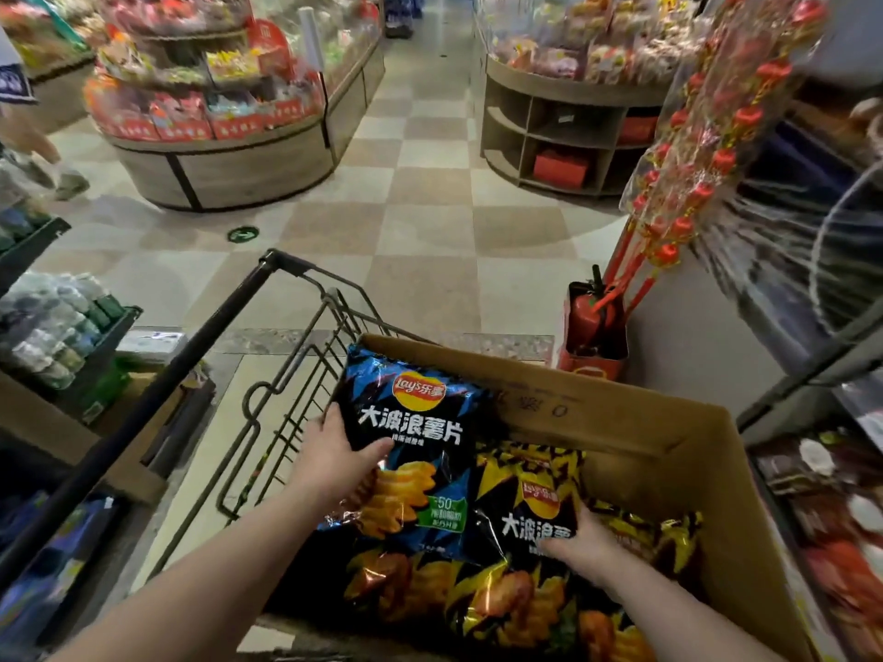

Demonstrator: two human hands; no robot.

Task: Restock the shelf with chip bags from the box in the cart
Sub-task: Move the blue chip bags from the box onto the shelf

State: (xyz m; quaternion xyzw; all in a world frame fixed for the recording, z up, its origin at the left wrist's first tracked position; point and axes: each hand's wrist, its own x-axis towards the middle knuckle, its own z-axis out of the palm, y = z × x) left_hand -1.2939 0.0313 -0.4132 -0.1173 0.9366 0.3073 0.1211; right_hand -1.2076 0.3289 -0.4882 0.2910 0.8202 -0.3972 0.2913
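A brown cardboard box [635, 422] sits in a wire shopping cart [286, 375] and holds several chip bags. My left hand [334, 458] grips the left edge of a blue and black chip bag [420, 441], raised upright over the box. My right hand [585, 542] grips a yellow and black chip bag [530, 494] lower in the box, just right of the blue one. More yellow and black bags [478, 604] lie beneath both. A shelf [822, 494] with packaged goods stands at the right edge, blurred.
A red fire extinguisher [590, 322] stands in a holder on the floor right of the cart. Round wooden displays [229, 150] flank a checkered aisle ahead. Crates of goods [52, 327] stand to the left. Red hanging decorations [693, 150] dangle at upper right. A person's legs [43, 155] show far left.
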